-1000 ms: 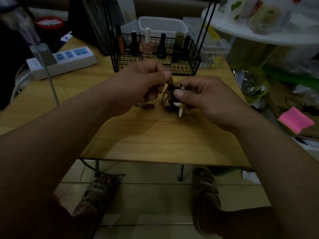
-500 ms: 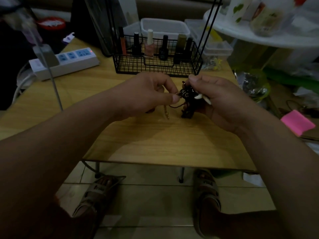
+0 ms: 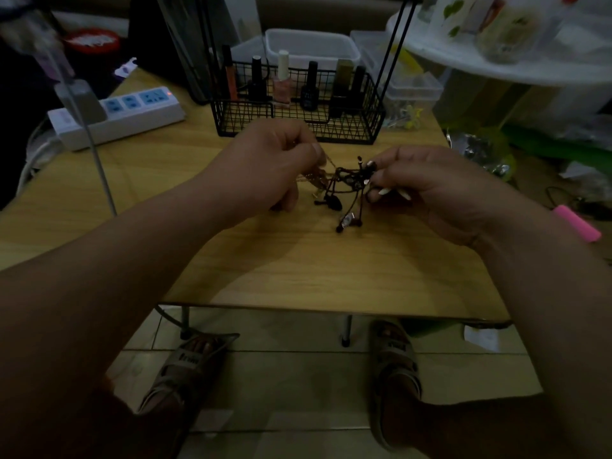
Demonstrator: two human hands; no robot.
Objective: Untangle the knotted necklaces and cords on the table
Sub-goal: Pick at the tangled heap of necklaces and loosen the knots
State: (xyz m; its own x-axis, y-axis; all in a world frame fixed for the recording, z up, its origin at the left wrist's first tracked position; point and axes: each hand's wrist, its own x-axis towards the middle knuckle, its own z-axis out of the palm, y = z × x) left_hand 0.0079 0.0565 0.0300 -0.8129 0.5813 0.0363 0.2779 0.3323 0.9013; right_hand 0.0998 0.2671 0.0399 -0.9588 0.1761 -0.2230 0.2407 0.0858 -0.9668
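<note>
Knotted cords (image 3: 351, 180) hang as a dark tangle between the two hands, above the middle of the table (image 3: 298, 266).

Nearest, at 6 o'clock, two feet in sandals (image 3: 188, 362) rest on the tiled floor under the table's front edge. Both forearms reach in from the lower corners.

The left hand (image 3: 271, 160), at 9 o'clock from the tangle, has curled fingers pinching a thin pale chain (image 3: 318, 175) that runs into the knot. The right hand (image 3: 430, 187), at 3 o'clock from it, pinches the dark knot with thumb and fingertips. A white pointed pendant (image 3: 387, 192) pokes out under its fingers. Loose ends drop from the knot toward the table, one with a dark oval pendant (image 3: 334, 203) and one with a small silvery piece (image 3: 346, 221).

Beyond the hands, at 12 o'clock, a black wire basket (image 3: 298, 127) holds upright nail polish bottles (image 3: 283, 81). A white power strip (image 3: 119, 117) lies at 10 o'clock. Clear plastic containers (image 3: 311, 48) stand behind the basket.
</note>
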